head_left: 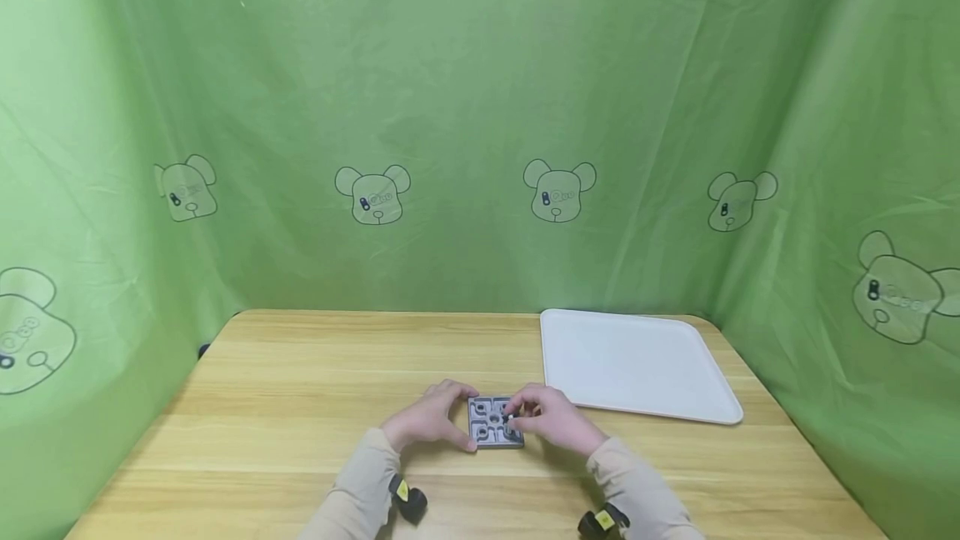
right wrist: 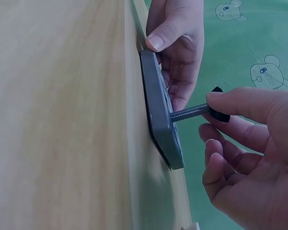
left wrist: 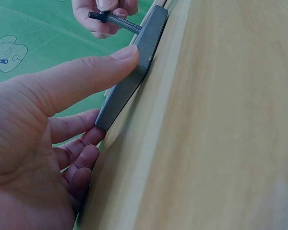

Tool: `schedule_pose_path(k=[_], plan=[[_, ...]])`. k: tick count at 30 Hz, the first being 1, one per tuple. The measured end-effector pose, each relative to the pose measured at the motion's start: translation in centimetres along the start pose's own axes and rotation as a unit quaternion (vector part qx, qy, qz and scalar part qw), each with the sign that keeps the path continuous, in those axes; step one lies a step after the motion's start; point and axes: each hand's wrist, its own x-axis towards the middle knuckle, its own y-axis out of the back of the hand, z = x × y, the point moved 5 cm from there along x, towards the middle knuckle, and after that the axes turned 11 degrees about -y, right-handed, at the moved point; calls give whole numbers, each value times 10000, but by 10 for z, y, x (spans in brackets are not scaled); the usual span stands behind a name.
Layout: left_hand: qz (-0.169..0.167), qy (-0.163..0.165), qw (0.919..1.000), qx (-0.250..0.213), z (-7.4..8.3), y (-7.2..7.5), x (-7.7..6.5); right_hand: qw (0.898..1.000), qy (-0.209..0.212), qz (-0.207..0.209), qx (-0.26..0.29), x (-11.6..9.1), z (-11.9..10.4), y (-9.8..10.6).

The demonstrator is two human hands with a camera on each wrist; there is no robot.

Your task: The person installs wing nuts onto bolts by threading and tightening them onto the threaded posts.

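A small square grey plate [head_left: 494,433] with molded recesses lies on the wooden table in front of me. My left hand [head_left: 427,421] grips its left side, thumb at the near corner and fingers at the far one. Over the plate's right part, my right hand [head_left: 558,421] pinches the black winged head of a wing screw [right wrist: 189,113] between thumb and forefinger. Its threaded metal shank stands out from the plate's upper face, with the tip at that face. The other right fingers curl loosely beside it.
A white rectangular tray [head_left: 633,365] lies at the back right of the wooden table [head_left: 315,373]. Green curtains [head_left: 465,90] with bear prints hang behind and along both sides. Black wrist cameras [head_left: 411,503] sit at the sleeves.
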Motion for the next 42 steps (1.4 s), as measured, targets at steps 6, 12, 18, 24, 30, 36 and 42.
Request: schedule_pose_path(k=[6, 12, 18, 24, 30, 36, 42], plan=[[6, -18, 10000, -40, 0, 0, 1, 9997, -4, 192, -165, 0, -3, -1], [-5, -23, 10000, 6, 0, 0, 1, 9983, 59, 429, -395, 0, -4, -2], [-9, -22, 10000, 9, 1, 0, 0, 9946, 39, 746, -714, -4, -13, -4], [-12, -50, 10000, 42, 1, 0, 0, 9885, -104, 1033, -1102, -7, -17, -7], [-15, -59, 10000, 50, 2, 0, 0, 9865, -120, 1094, -1211, -8, -18, -7], [7, -38, 10000, 19, 2, 0, 0, 9894, -83, 1044, -1004, -8, -16, 1], [27, -49, 10000, -15, 1, 1, 0, 9887, 36, 1098, -1020, -5, -13, 9]])
